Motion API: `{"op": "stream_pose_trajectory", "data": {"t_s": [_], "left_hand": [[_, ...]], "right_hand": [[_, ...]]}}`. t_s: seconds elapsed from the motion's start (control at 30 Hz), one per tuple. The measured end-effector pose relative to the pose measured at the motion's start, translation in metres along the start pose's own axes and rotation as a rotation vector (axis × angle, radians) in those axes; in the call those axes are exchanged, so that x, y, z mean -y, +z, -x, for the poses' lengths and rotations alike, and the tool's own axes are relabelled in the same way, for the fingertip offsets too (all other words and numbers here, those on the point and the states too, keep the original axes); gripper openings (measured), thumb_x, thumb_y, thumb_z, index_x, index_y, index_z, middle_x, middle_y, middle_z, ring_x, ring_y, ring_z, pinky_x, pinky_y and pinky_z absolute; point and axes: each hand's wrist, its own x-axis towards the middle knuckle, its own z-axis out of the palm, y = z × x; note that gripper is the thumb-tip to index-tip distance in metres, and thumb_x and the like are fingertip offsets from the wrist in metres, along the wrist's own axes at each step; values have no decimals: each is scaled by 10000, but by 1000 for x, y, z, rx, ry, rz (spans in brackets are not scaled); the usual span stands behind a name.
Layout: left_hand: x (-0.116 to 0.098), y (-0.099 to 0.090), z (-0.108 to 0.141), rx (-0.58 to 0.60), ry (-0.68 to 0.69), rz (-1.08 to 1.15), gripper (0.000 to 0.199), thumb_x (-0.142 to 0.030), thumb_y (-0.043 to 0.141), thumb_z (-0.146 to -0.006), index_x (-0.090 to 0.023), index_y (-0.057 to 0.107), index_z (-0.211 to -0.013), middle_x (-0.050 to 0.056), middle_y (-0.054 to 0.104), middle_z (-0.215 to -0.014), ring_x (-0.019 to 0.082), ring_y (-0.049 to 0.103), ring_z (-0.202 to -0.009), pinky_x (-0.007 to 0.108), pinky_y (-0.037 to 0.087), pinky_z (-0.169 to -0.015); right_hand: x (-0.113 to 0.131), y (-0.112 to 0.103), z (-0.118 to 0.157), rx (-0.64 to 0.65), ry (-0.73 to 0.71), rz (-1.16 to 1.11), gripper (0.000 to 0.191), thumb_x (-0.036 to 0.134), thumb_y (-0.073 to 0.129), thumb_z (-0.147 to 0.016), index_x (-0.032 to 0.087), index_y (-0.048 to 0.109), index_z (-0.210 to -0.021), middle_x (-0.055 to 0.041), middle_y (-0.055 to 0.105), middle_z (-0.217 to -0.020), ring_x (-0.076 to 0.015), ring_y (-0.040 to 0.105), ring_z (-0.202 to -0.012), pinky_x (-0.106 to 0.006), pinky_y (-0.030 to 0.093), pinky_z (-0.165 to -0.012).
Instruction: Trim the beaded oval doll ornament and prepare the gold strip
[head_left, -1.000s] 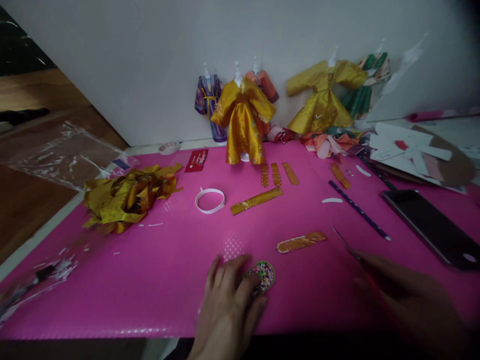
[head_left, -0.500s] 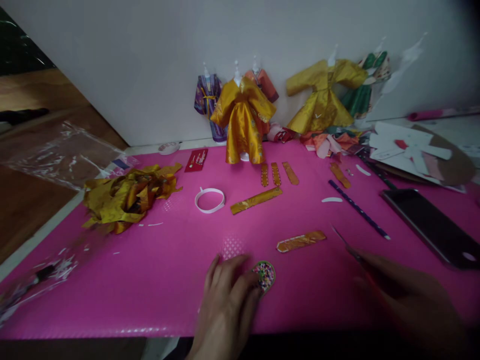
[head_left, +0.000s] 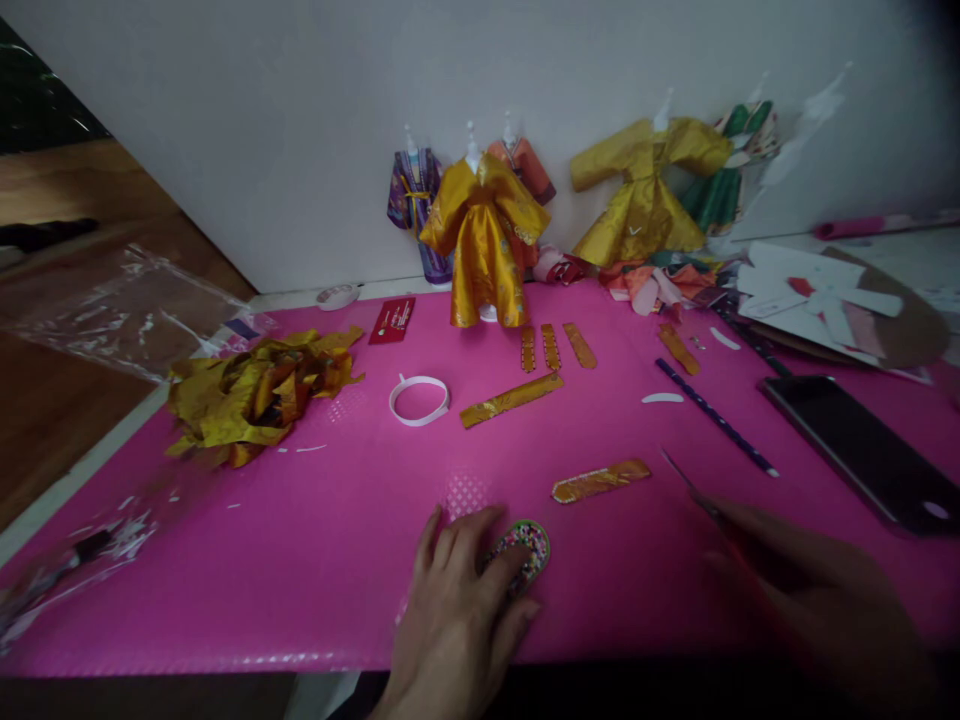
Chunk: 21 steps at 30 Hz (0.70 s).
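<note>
My left hand (head_left: 469,590) rests at the table's front edge, its fingers bent over a small round green-rimmed dish of multicoloured beads (head_left: 534,545), fingertips at the beads. At the right, my right hand (head_left: 795,580) is closed on thin pointed tweezers (head_left: 694,490), their tip directed up and left. Between the hands and a little beyond them lies a gold fabric strip with a beaded edge (head_left: 601,482). Farther back are a longer gold strip (head_left: 512,401), a white ring (head_left: 419,401) and small gold tabs (head_left: 551,347).
Dressed doll stands, one in a gold robe (head_left: 487,240), line the wall. Gold fabric scraps (head_left: 259,395) are heaped at the left near clear plastic bags. To the right lie a dark blue pencil (head_left: 716,417), a phone (head_left: 862,450) and paper pieces (head_left: 802,295).
The fingers of my left hand have shifted over the bead dish, with the thumb now farther out to the right. My right hand and the tweezers have hardly moved.
</note>
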Motion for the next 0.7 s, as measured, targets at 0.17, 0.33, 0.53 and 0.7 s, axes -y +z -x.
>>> {"op": "stream_pose_trajectory", "data": {"t_s": [0.17, 0.33, 0.53, 0.7], "left_hand": [[2, 1, 1, -28, -7, 10, 301, -200, 627, -935, -260, 603, -1229, 128, 576, -1354, 327, 579, -1238, 735, 432, -1043], [0, 2, -2, -65, -2, -2, 367, -187, 643, -916, -231, 570, -1273, 143, 588, -1328, 342, 598, -1208, 738, 470, -1003], [-4, 1, -6, -57, 0, -20, 402, -157, 650, -899, -234, 563, -1284, 151, 579, -1305, 349, 605, -1178, 761, 493, -951], [-3, 0, -3, -37, -6, -15, 372, -170, 639, -920, -231, 552, -1276, 160, 549, -1334, 351, 578, -1215, 772, 466, -977]], "right_hand": [[-3, 0, 1, 11, 5, -18, 414, 486, 651, -906, 222, 733, -1214, -44, 793, -1058, -246, 780, -773, -315, 661, -704], [-3, 0, 0, -1, -10, 5, 407, 479, 647, -906, 232, 737, -1217, -37, 797, -1039, -251, 777, -720, -327, 665, -671], [1, -1, -3, -1, -24, -9, 396, 453, 640, -921, 186, 740, -1196, -58, 794, -1052, -244, 778, -740, -321, 659, -747], [5, -1, -5, 17, -32, -8, 414, 456, 614, -943, 151, 733, -1198, -74, 794, -1049, -247, 779, -756, -311, 654, -772]]}}
